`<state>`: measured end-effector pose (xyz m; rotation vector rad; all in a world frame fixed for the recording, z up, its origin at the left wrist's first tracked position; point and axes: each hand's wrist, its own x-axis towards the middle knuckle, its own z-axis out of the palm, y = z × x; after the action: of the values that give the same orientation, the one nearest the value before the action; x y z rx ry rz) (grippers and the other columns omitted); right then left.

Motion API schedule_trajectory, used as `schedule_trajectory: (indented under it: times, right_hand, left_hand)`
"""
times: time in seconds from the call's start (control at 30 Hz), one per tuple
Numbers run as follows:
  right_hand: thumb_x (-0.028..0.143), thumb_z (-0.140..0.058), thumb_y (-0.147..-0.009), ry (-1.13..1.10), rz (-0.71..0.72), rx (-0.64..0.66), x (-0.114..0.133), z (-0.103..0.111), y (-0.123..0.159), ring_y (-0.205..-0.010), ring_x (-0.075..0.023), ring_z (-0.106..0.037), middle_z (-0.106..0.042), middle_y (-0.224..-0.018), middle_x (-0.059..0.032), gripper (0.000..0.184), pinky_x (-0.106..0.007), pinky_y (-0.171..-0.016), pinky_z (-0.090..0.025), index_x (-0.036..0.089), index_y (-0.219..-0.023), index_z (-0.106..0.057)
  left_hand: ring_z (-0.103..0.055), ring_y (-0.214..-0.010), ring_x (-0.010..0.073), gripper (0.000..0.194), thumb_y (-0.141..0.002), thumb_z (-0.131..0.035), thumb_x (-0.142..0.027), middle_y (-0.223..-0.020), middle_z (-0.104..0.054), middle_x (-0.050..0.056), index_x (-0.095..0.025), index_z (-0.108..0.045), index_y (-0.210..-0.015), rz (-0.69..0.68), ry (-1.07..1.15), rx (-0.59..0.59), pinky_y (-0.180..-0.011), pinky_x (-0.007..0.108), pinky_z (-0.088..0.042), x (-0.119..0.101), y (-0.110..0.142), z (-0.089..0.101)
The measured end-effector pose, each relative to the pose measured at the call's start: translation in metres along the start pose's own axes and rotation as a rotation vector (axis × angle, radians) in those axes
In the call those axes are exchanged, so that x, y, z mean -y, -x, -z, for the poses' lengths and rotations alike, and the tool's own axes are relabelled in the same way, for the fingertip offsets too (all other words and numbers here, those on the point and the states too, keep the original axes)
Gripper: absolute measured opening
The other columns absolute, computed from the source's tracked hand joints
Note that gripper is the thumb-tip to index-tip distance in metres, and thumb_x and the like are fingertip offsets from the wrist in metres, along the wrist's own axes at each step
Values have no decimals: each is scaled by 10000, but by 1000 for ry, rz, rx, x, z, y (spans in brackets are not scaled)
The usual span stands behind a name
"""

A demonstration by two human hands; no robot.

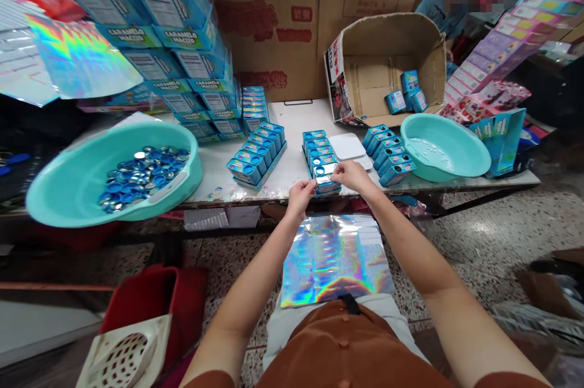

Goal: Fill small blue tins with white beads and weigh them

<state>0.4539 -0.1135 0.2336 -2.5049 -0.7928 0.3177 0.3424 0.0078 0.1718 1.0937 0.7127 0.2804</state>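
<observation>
Silvery reflective narrow strip (325, 180): one, held across the top of the nearest blue box in the middle row, close to the front edge of the desk; contact with the box cannot be told.

Left hand (301, 196): thumb and fingers pinching the strip's left end. Right hand (353, 177): fingertips pinching the right end.

Handling note: the strip would probably lie best if kept taut, level and square to the box's edges, with both ends lowered evenly; a thin film is likely to crease if one end lags.

Middle row of small blue printed boxes with round openings (314, 140): beneath and beyond the hands.

Rainbow-sheened silver sheet (337, 260): on the lap, just below the desk edge.

White-topped desk (292, 117): bare surface shows between the middle row and the left row of blue boxes (255, 154), giving the left hand sideways room. The right side is tighter: white flat square object (347, 146) just beside the row, then right row of blue boxes (390, 157).

Outermost: turquoise oval plastic basin (477, 160), right; larger turquoise basin (59, 187), left.
</observation>
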Motion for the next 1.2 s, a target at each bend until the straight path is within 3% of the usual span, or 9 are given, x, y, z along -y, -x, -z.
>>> schedule_trajectory:
  times: [0.17,0.4,0.5,0.6,0.77,0.87,0.97,1.1,1.2]
  right_hand:
    - [274,-717,-618,-52,-84,-69,-13,-5,-1,-625,-139,-486,-530,-664,59,314,-229,-586,-311,223,-850,-512]
    - [347,-710,-596,-233,-77,-97,-23,-15,-1,-595,-121,-410,-438,-619,78,330,-229,-581,-285,227,-734,-435]
    - [384,-709,-601,-318,-50,-142,-25,-20,3,-586,-121,-417,-437,-597,81,336,-232,-583,-300,224,-743,-450]
    - [441,-669,-669,-443,-24,-296,-39,-27,20,-580,-120,-443,-459,-603,75,323,-238,-604,-345,220,-813,-482]
    - [555,-532,-776,-479,-236,-470,-103,-47,91,-699,-156,-546,-603,-755,-13,358,-272,-708,-419,199,-814,-553]
    - [577,-447,-812,-350,-434,-425,-148,-64,150,-809,-202,-581,-655,-855,-79,425,-307,-771,-424,184,-848,-606]
    - [591,-407,-818,-311,-621,-239,-174,-85,204,-848,-221,-606,-680,-859,-97,469,-308,-765,-428,183,-805,-636]
    - [601,-534,-743,-634,-779,-27,-173,-108,246,-764,-201,-634,-700,-793,-74,445,-275,-661,-456,170,-759,-644]
    - [533,-711,-617,-926,-763,-101,-161,-106,258,-747,-198,-642,-711,-830,-57,407,-294,-676,-494,178,-804,-639]
  left_hand:
    - [-401,-491,16,429,-530,-805,-430,-625,-536,-41,-130,-584,-743,88,136,7,-455,156,-242,9,0,-7]
    - [-395,-449,45,448,-627,-763,-446,-557,-426,-94,-203,-408,-750,103,1,-119,-449,173,-261,23,8,-5]
    - [-431,-506,64,304,-729,-685,-374,-597,-468,-70,-197,-445,-785,-162,-176,-99,-506,188,-331,38,22,12]
    - [-504,-631,105,175,-811,-593,-349,-692,-545,-19,-193,-517,-797,-441,-534,-39,-628,229,-408,57,39,38]
    - [-539,-1004,230,182,-849,-534,-316,-1000,-637,83,-186,-599,-958,-661,-1156,245,-904,363,-417,90,42,60]
    - [-458,-1194,273,391,-852,-527,-368,-1229,-571,142,-140,-550,-1169,-678,-1324,300,-1028,397,-345,100,30,43]
    - [-451,-1218,308,587,-841,-517,-466,-1290,-536,184,-88,-472,-1288,-557,-1469,329,-1033,416,-330,105,19,15]
    - [-550,-1084,299,523,-805,-554,-480,-1146,-621,154,-134,-562,-1198,-410,-1594,480,-941,395,-384,106,14,-14]
    - [-590,-956,246,349,-804,-572,-407,-1006,-651,109,-166,-636,-1049,-495,-1464,524,-845,325,-411,98,24,-22]
